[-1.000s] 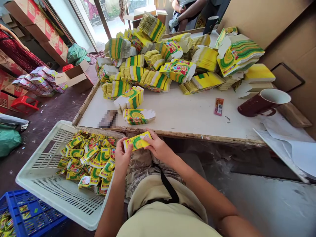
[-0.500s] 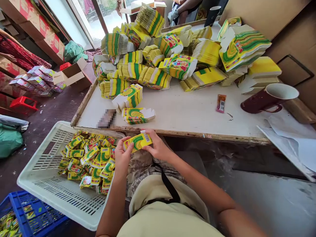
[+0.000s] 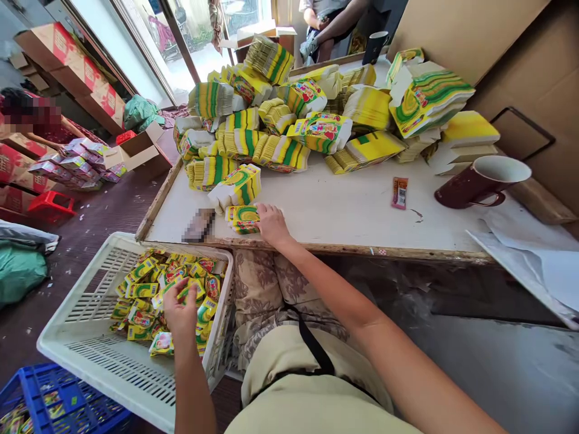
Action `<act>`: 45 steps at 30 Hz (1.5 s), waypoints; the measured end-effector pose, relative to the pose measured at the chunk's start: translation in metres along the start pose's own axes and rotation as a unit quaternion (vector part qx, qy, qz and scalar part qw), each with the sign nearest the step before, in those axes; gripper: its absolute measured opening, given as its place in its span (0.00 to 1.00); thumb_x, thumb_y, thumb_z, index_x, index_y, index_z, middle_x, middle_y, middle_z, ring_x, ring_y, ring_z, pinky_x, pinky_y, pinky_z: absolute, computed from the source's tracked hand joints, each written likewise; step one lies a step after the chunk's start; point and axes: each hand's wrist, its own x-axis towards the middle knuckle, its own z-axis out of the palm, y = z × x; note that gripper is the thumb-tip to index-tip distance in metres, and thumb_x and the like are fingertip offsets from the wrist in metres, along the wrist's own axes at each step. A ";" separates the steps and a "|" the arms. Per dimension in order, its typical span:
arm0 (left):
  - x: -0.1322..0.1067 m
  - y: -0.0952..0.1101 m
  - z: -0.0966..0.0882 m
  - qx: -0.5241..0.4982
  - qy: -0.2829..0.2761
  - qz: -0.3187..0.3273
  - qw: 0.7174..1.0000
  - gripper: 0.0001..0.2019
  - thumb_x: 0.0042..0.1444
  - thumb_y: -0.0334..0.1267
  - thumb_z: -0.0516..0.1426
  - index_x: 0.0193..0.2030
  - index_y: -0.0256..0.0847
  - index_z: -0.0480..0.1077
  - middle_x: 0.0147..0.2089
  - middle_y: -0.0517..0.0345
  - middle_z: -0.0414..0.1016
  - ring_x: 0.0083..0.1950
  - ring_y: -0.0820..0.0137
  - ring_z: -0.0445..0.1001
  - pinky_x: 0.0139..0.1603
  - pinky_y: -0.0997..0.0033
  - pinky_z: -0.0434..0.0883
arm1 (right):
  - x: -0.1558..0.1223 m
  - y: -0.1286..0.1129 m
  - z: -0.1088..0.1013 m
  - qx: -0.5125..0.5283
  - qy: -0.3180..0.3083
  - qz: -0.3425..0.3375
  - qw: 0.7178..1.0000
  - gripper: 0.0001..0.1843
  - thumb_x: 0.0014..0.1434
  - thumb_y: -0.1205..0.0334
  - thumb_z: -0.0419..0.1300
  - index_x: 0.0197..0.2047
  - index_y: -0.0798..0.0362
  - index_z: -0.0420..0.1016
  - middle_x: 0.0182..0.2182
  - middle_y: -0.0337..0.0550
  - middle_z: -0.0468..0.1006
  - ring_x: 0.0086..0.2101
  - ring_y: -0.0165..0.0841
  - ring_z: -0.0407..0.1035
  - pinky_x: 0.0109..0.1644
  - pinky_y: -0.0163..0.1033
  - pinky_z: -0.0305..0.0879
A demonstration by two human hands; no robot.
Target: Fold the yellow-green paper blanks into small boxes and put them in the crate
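Note:
My left hand (image 3: 181, 307) hovers over the white plastic basket (image 3: 75, 301), thumb and fingers apart, with nothing held. Below it lie several small filled yellow-and-green cartons (image 3: 143, 290). At the table's front edge, my right hand (image 3: 272, 225) has its fingers bent over the right end of a small stack of flattened cartons (image 3: 242, 218), gripping there. My fingers cover that end, so how many cartons they hold is hidden. Just behind stands another bundle of flattened cartons (image 3: 237, 184).
Many carton bundles (image 3: 271, 144) are heaped across the back of the white table (image 3: 344, 211). A maroon mug (image 3: 479, 182) and a small sachet (image 3: 399, 193) sit at the right. A blue crate (image 3: 67, 401) is at lower left. Two other people are farther off.
My left hand has moved left and down over the basket, and the carton it held is out of it. My right hand left that carton and reached up to the small stack.

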 end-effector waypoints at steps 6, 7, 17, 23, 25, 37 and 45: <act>-0.027 0.037 0.066 -0.209 -0.201 -0.059 0.955 0.28 0.48 0.56 0.65 0.50 0.40 0.71 0.49 0.47 0.76 0.49 0.62 0.75 0.50 0.62 0.72 | -0.026 -0.009 -0.016 0.052 0.013 -0.015 0.998 0.27 0.59 0.74 0.59 0.60 0.59 0.59 0.48 0.56 0.75 0.48 0.44 0.69 0.54 0.48 0.64; -0.030 0.047 0.075 -0.256 -0.217 -0.054 0.941 0.30 0.48 0.58 0.65 0.53 0.42 0.70 0.52 0.45 0.75 0.52 0.61 0.75 0.51 0.62 0.73 | -0.036 -0.012 -0.018 0.103 0.002 -0.029 0.994 0.28 0.58 0.74 0.59 0.61 0.58 0.57 0.45 0.52 0.75 0.45 0.41 0.70 0.51 0.45 0.66; -0.032 0.088 0.104 -0.472 -0.114 -0.035 0.874 0.27 0.58 0.69 0.48 0.41 0.48 0.69 0.34 0.59 0.70 0.37 0.69 0.73 0.44 0.66 0.73 | -0.135 -0.043 -0.008 0.443 -0.146 -0.037 0.884 0.32 0.52 0.66 0.69 0.57 0.49 0.60 0.39 0.38 0.72 0.38 0.31 0.69 0.45 0.38 0.68; -0.048 0.071 0.104 -0.439 -0.123 -0.035 0.889 0.32 0.48 0.70 0.59 0.48 0.46 0.71 0.44 0.54 0.76 0.46 0.65 0.76 0.50 0.64 0.74 | -0.126 -0.028 -0.006 0.489 -0.110 0.044 0.864 0.16 0.55 0.60 0.66 0.46 0.51 0.71 0.34 0.36 0.75 0.33 0.31 0.68 0.40 0.36 0.66; -0.052 0.064 0.100 -0.406 -0.104 -0.055 0.906 0.26 0.45 0.60 0.67 0.43 0.43 0.73 0.41 0.55 0.78 0.43 0.65 0.78 0.49 0.63 0.75 | -0.122 -0.020 -0.014 0.466 -0.087 0.032 0.880 0.08 0.57 0.58 0.64 0.38 0.51 0.73 0.32 0.37 0.75 0.33 0.32 0.68 0.38 0.37 0.65; -0.034 0.096 0.054 -0.036 -0.413 0.163 0.895 0.41 0.42 0.49 0.71 0.63 0.43 0.65 0.64 0.44 0.70 0.65 0.50 0.69 0.65 0.48 0.65 | -0.125 0.008 -0.047 0.116 0.037 -0.300 0.946 0.11 0.69 0.62 0.55 0.46 0.42 0.79 0.40 0.40 0.81 0.50 0.36 0.71 0.69 0.53 0.52; -0.066 0.090 0.091 0.040 -0.286 0.213 0.934 0.39 0.46 0.46 0.69 0.60 0.40 0.57 0.50 0.47 0.74 0.48 0.56 0.77 0.45 0.59 0.74 | -0.128 0.006 -0.029 0.418 0.004 0.059 0.906 0.30 0.61 0.48 0.61 0.63 0.54 0.67 0.57 0.55 0.74 0.57 0.45 0.68 0.64 0.53 0.63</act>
